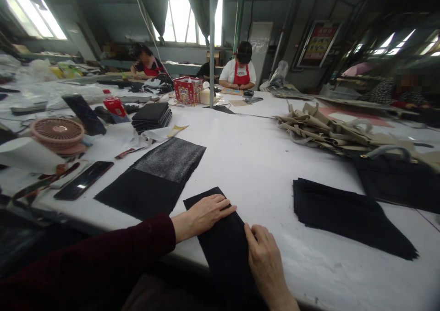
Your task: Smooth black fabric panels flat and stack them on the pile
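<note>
A folded black fabric piece point(228, 242) lies in front of me and reaches over the near table edge. My left hand point(209, 212) rests flat on its upper part, fingers stretched towards the right edge. Along that right edge, my right hand point(264, 253) has its fingers bent and closed on the fabric's border; the fingertips are partly hidden. To the left is a flat stack of black fabric point(137, 192), with a speckled grey panel point(172, 159) over its far half. Another black fabric stack point(347, 215) lies at the right.
A phone point(84, 180), a pink fan point(57, 134), a red-capped bottle point(115, 107) and folded black pieces point(151, 115) stand left. Beige pieces point(323, 128) are heaped right, near a black handled bag point(395, 173). A pole point(211, 45) rises beyond. Co-workers point(239, 70) sit across the table.
</note>
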`<state>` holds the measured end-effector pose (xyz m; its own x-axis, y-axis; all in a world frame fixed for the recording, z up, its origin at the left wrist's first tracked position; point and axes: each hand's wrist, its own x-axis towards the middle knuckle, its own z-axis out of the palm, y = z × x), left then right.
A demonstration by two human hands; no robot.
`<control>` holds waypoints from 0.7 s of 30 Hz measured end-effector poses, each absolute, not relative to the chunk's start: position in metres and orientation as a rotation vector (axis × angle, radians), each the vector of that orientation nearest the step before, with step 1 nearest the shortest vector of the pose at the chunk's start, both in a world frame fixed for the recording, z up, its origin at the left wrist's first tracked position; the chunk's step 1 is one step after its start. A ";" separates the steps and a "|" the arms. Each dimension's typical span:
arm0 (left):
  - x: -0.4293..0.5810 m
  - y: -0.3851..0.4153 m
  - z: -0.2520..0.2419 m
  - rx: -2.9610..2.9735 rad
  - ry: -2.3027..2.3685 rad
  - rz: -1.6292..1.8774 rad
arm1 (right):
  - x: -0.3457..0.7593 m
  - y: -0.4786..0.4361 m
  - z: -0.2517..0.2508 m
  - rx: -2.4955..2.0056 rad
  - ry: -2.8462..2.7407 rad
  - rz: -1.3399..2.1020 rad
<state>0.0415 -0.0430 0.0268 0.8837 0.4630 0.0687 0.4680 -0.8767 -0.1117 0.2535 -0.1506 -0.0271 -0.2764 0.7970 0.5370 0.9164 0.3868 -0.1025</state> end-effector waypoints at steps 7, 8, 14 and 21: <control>0.044 -0.048 0.034 -2.946 -0.693 -0.083 | 0.256 -0.155 -0.025 -1.480 -2.154 -0.309; 0.045 -0.048 0.034 -2.951 -0.676 -0.096 | 0.257 -0.156 -0.025 -1.479 -2.154 -0.310; 0.048 -0.050 0.031 -2.989 -0.656 -0.065 | 0.264 -0.161 -0.029 -1.470 -2.188 -0.299; 0.054 -0.055 0.036 -2.965 -0.656 -0.009 | 0.269 -0.169 -0.024 -1.463 -2.163 -0.317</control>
